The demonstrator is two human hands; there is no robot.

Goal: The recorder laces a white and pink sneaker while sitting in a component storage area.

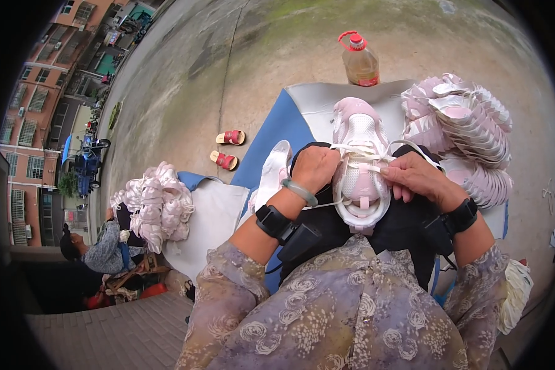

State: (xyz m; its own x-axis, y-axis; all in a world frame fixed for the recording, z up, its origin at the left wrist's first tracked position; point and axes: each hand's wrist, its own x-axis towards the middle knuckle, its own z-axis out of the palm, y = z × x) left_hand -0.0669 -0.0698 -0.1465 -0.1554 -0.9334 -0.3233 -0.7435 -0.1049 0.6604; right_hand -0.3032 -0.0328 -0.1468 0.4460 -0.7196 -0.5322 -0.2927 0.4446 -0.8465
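A pink and white shoe upper (359, 126) lies on my lap, its toe pointing away from me and its padded collar toward my body. White shoelace (365, 150) runs across its eyelets. My left hand (317, 166) is closed in a fist at the upper's left side, with lace coming out of it. On the right side, my right hand (416, 176) pinches the lace between thumb and fingertips close to the tongue. Another white and pink piece (274, 168) rests just left of my left hand, partly covered by it.
Stacked pink-white uppers (468, 123) stand at the right, and a heap of them (157, 206) at the left beside a seated person (105, 250). Beyond the sheet (277, 126) stands a red-capped bottle (359, 61). Red slippers (229, 137) lie on the concrete. White laces (515, 296) hang at lower right.
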